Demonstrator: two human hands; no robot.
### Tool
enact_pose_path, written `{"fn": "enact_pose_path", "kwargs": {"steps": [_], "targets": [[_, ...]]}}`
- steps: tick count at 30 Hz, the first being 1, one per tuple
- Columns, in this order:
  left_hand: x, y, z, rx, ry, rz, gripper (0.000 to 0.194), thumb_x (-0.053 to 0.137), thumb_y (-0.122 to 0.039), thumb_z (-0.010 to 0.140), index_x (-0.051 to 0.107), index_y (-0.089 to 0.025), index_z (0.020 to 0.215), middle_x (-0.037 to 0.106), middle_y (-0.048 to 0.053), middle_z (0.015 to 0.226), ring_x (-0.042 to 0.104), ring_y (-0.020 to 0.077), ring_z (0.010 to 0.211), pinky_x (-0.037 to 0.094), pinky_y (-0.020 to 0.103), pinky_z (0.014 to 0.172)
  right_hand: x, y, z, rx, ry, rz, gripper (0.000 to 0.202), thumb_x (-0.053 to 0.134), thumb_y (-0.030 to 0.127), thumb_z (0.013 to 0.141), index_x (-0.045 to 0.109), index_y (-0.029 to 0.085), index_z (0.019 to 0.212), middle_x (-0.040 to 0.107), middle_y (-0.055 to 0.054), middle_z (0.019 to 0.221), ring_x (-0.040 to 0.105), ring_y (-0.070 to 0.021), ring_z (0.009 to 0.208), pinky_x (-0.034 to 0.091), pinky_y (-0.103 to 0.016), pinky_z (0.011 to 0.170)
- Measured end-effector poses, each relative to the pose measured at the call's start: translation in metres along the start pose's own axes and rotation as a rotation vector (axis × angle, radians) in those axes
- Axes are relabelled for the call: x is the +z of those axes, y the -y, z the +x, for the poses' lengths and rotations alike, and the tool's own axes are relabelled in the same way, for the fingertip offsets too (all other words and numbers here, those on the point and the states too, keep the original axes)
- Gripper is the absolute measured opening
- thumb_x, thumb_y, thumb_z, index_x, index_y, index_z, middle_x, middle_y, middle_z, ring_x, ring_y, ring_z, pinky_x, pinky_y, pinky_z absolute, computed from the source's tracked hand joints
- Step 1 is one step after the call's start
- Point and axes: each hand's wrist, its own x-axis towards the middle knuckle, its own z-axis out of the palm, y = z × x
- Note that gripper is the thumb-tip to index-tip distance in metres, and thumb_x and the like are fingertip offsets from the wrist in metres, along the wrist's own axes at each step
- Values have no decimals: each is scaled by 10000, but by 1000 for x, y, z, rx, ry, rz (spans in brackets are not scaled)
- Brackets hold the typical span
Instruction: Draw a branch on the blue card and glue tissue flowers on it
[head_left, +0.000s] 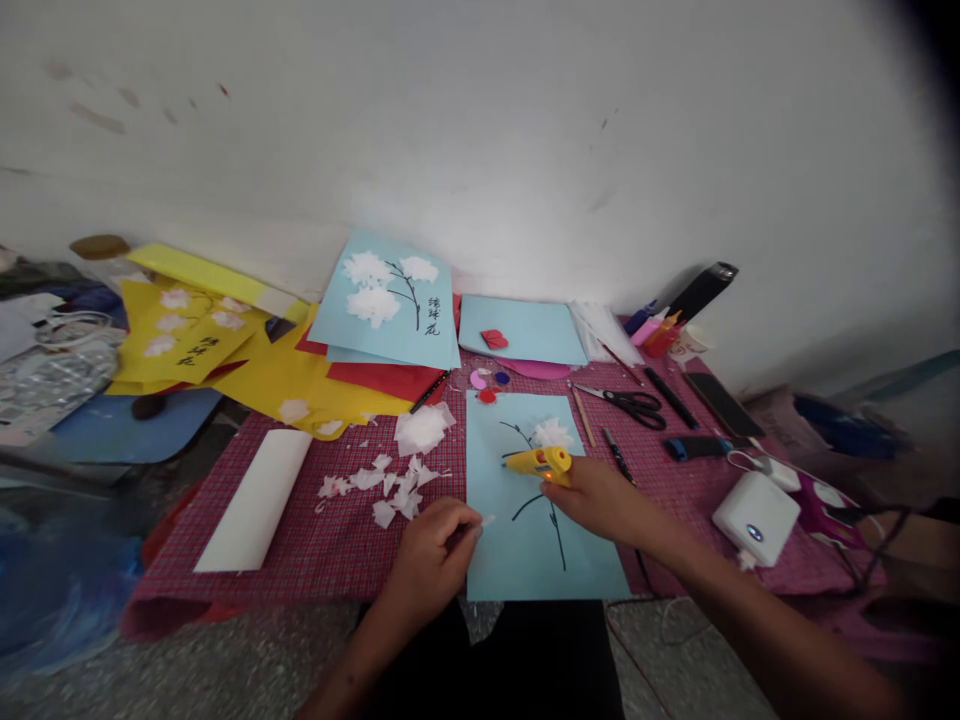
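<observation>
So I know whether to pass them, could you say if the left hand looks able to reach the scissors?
Probably not directly: the right hand, gripping the glue gun, lies between the left hand and the scissors, though reaching around seems possible.

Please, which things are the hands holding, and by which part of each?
The right hand grips a yellow glue gun by its handle; the left hand pinches a white scrap by one end.

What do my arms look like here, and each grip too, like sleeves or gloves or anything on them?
The left forearm and right forearm are bare, with no sleeves in view. Neither the left grip nor the right grip wears a glove. No watch or bracelet shows; thin rings can't be ruled out.
</observation>
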Motion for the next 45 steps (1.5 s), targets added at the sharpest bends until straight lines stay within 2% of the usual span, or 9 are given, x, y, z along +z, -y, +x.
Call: {"fn": "enact_pose_path", "kwargs": {"steps": [13,16,19,22,27,31,36,40,45], "targets": [[0,-1,1,2,-5,0,135,569,-231,938,672,-202,856,679,18,843,624,155,804,471,287,747,2,-3,-1,32,2,53,255,504,306,910,705,151,925,733,-109,876,671,-224,796,412,-284,675],[0,-2,1,-10,-4,2,124,571,-217,928,678,-204,865,685,18,854,629,156,813,473,288,755,-3,-7,-8,14,-33,100,241,509,321,900,679,166,827,704,-82,784,644,-206,719,397,-284,628],[0,-5,3,-43,-14,-5,122,577,-220,916,683,-201,858,689,20,850,632,159,806,476,291,757,-8,-18,-26,68,-90,290,293,531,415,890,599,193,710,606,-24,617,551,-163,566,355,-273,535],[-3,-12,12,-80,-34,10,124,584,-228,900,682,-198,830,686,19,830,625,162,796,473,294,754,-2,-37,-51,189,-101,661,429,532,554,887,507,215,626,480,24,489,437,-124,458,309,-257,458],[-2,-19,45,-121,48,84,148,575,-267,895,698,-200,846,689,15,824,617,167,773,462,290,725,34,-78,-79,272,-260,1131,431,623,587,857,567,195,689,473,32,456,403,-111,423,275,-259,442],[6,-17,75,-168,111,135,171,559,-263,881,714,-191,873,710,15,818,631,170,748,466,281,699,58,-101,-83,313,-365,1387,392,718,552,797,627,171,821,565,5,587,415,-101,414,290,-264,421],[10,-13,94,-209,142,181,179,557,-242,853,721,-175,875,719,22,803,640,176,750,467,272,681,63,-109,-85,270,-434,1559,340,762,481,779,632,175,847,585,3,686,411,-71,415,331,-248,407],[10,-8,98,-237,163,178,173,558,-273,857,702,-180,883,696,10,756,624,163,696,456,259,632,64,-111,-86,256,-409,1525,330,736,480,807,639,166,838,582,-2,649,417,-74,421,338,-243,409],[11,-3,98,-245,190,61,162,555,-295,855,659,-175,885,657,-1,726,601,146,650,461,252,610,68,-117,-83,283,-371,1475,351,715,509,817,643,168,856,592,-5,606,435,-90,415,331,-245,411]]}}
